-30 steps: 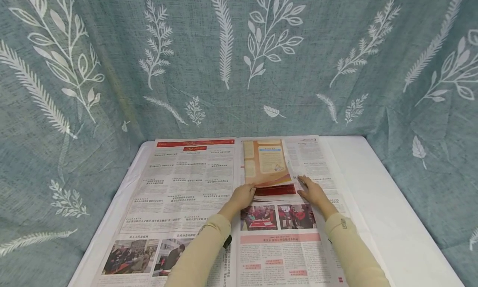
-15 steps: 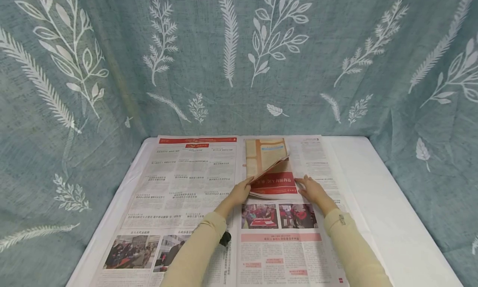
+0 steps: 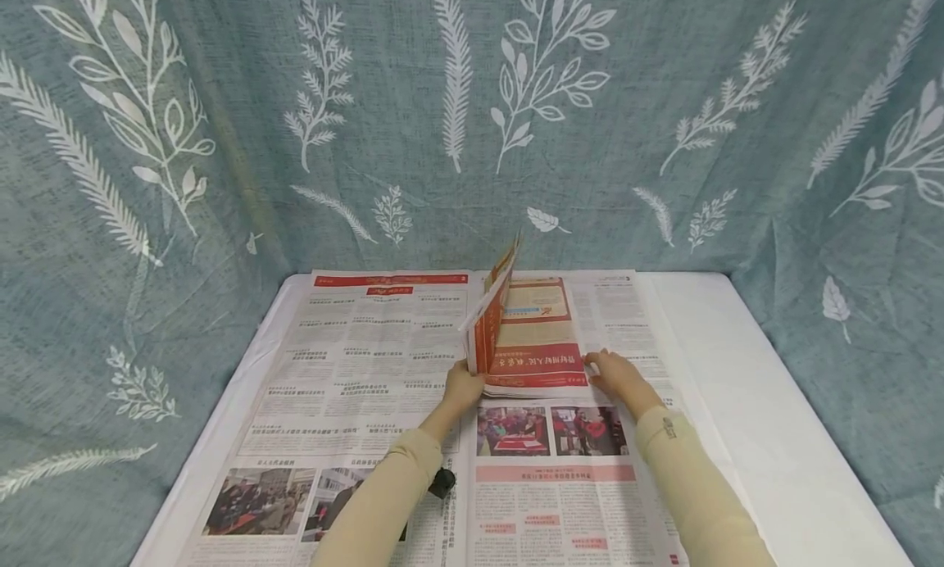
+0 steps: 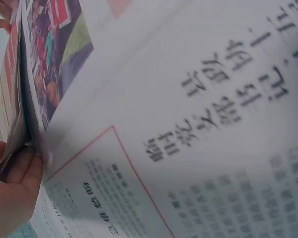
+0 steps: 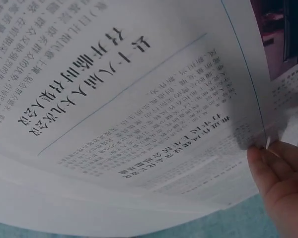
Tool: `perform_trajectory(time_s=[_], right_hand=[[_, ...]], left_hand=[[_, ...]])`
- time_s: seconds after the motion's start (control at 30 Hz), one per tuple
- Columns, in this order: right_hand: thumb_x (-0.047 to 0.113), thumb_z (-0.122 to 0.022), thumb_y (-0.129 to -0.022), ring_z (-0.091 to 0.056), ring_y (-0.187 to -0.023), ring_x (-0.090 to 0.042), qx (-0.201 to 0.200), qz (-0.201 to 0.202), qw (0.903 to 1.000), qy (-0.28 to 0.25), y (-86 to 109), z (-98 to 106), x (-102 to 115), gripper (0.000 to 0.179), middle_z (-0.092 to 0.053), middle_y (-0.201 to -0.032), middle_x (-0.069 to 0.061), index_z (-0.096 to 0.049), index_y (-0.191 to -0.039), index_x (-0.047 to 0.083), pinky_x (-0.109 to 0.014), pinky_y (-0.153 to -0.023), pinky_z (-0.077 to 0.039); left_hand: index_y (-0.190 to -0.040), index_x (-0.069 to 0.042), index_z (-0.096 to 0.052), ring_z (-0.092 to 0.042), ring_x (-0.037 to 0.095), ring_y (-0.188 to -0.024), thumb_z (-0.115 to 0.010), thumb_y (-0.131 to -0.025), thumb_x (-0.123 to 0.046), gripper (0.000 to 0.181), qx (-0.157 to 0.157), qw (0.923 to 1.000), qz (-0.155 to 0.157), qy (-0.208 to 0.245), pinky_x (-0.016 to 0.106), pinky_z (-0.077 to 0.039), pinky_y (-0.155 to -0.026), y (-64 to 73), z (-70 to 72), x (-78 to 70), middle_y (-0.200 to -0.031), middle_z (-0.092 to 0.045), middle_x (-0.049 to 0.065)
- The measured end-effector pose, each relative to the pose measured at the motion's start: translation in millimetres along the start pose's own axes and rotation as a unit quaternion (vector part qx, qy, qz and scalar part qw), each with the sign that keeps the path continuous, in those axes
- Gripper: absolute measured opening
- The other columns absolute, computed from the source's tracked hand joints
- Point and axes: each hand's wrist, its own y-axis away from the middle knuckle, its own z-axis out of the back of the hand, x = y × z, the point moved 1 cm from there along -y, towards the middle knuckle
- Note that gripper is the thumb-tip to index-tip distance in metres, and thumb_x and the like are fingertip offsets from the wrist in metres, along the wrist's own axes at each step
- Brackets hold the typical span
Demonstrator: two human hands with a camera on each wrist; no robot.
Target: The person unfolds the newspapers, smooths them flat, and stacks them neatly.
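A folded newspaper (image 3: 534, 374) with a red headline band lies on spread newspaper sheets. Its upper part (image 3: 490, 317) stands raised on edge along the left side, tilted to the right at the top. My left hand (image 3: 463, 389) pinches the near lower corner of that raised part; in the left wrist view, thumb and fingers close on the folded layers (image 4: 12, 99). At the right edge of the flat part is my right hand (image 3: 618, 378), its fingertips right at the paper's border. The right wrist view shows the right hand (image 5: 285, 186) with loosely bent fingers over printed sheet.
Large newspaper sheets (image 3: 332, 419) cover most of the white table (image 3: 745, 387). Printed photographs (image 3: 512, 432) lie just in front of the folded paper. A teal curtain (image 3: 413, 124) with white leaves rises behind and on both sides. A small black object (image 3: 442, 483) shows by the left sleeve.
The folded newspaper's upper part, low over the red band before, has swung up and left until it stands on edge. My left hand moved left with it; my right hand stayed by the right edge.
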Motion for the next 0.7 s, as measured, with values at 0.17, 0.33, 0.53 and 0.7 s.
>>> perform_trajectory(time_s=[0.17, 0.33, 0.53, 0.7], right_hand=[[0.013, -0.063, -0.087, -0.043, -0.126, -0.047, 0.008, -0.010, 0.9999, -0.001, -0.9, 0.7, 2.2, 0.042, -0.046, -0.135, -0.031, -0.055, -0.126, 0.003, -0.056, -0.106, -0.035], [0.012, -0.062, -0.087, -0.038, -0.129, -0.048, 0.005, -0.008, 0.9999, -0.010, -0.8, -0.7, 2.7, 0.043, -0.041, -0.137, -0.034, -0.053, -0.128, 0.001, -0.058, -0.107, -0.032], [0.012, -0.060, -0.088, -0.036, -0.130, -0.050, 0.008, -0.012, 0.9998, -0.017, 0.7, -1.8, 3.6, 0.045, -0.037, -0.139, -0.035, -0.051, -0.131, 0.001, -0.059, -0.107, -0.031], [0.011, -0.061, -0.088, -0.037, -0.128, -0.052, 0.004, -0.007, 0.9999, -0.010, 2.4, -2.2, 2.1, 0.043, -0.036, -0.137, -0.039, -0.052, -0.129, 0.001, -0.060, -0.105, -0.033]], left_hand=[[-0.121, 0.021, -0.046, -0.058, 0.047, -0.109, -0.053, -0.085, -0.005, 0.045, 0.003, 0.9995, 0.030, 0.009, 0.051, -0.048, -0.095, 2.8, 4.4, 3.6, -0.115, -0.057, 0.037], [-0.123, 0.017, -0.047, -0.060, 0.043, -0.107, -0.055, -0.085, -0.008, 0.046, 0.011, 0.9993, 0.033, 0.016, 0.047, -0.050, -0.094, 3.9, 13.0, 3.1, -0.116, -0.059, 0.034], [-0.129, 0.007, -0.045, -0.065, 0.036, -0.101, -0.056, -0.088, -0.010, 0.046, -0.002, 0.9886, 0.105, 0.108, 0.037, -0.056, -0.081, 5.5, 25.8, 6.4, -0.119, -0.060, 0.027], [-0.129, 0.001, -0.048, -0.068, 0.033, -0.097, -0.066, -0.088, -0.019, 0.048, -0.021, 0.9658, 0.092, 0.241, 0.035, -0.058, -0.077, -11.4, 38.4, 40.8, -0.114, -0.063, 0.024]])
